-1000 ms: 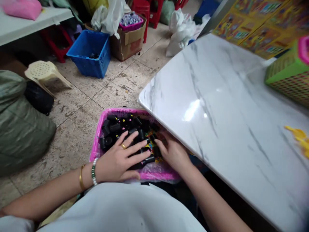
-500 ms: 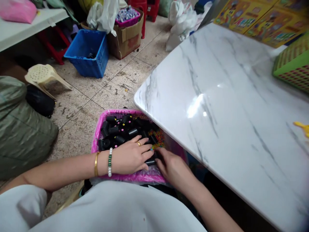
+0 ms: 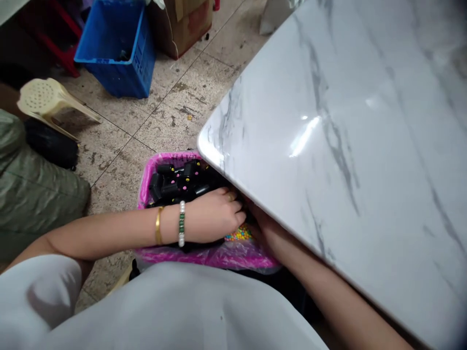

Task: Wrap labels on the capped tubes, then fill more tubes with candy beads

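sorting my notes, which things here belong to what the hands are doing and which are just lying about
In hand: left hand, right hand, pink bin, black cylinders, coloured beads.
Lying about: blue crate, cardboard box, cream stool, green sack, marble table.

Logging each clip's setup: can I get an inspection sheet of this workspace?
Surface: glossy marble table; stained tiled floor.
Job's things: pink basket on the floor, partly under the table corner, holding black tubes and coloured beads.
Clutter: blue crate, box, stool, green sack.
Hands: left hand curled over tubes; right hand mostly hidden under the table edge, grip unclear.
Cables: nothing seen.
Surroundings: floor storage only.
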### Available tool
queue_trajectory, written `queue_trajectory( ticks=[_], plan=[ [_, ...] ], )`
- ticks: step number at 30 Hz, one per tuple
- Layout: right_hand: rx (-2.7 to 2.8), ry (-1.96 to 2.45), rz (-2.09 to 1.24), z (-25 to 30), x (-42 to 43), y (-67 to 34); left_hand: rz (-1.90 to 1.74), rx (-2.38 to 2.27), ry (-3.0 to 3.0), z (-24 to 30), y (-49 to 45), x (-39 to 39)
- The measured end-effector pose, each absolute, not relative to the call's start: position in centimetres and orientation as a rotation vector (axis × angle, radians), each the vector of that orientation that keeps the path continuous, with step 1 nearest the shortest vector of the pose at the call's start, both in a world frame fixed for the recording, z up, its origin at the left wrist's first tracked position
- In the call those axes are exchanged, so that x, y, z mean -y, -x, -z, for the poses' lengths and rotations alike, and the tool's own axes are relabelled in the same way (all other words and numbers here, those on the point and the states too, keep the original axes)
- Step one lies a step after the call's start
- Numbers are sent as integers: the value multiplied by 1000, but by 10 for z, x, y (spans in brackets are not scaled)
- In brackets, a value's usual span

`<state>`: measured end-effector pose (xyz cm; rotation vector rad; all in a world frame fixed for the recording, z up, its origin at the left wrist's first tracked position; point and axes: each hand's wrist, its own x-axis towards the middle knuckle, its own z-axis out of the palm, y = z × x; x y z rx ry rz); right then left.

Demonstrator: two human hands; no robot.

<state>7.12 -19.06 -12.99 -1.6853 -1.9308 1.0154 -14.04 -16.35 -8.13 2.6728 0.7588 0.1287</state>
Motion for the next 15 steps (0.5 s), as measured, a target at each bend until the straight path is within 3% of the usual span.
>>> queue_trajectory(
  ticks=[5,11,15],
  plan=[
    [2096,1584,-1282,115,199,-75,-2,-737,-2685,93,126,161],
    [1275,1621,-1889,92,221,-84,-14,-812,-2727,87,135,184],
    [1122,1624,-1676,95,233,-82,-163,-873,-2600,73,129,190]
  ],
)
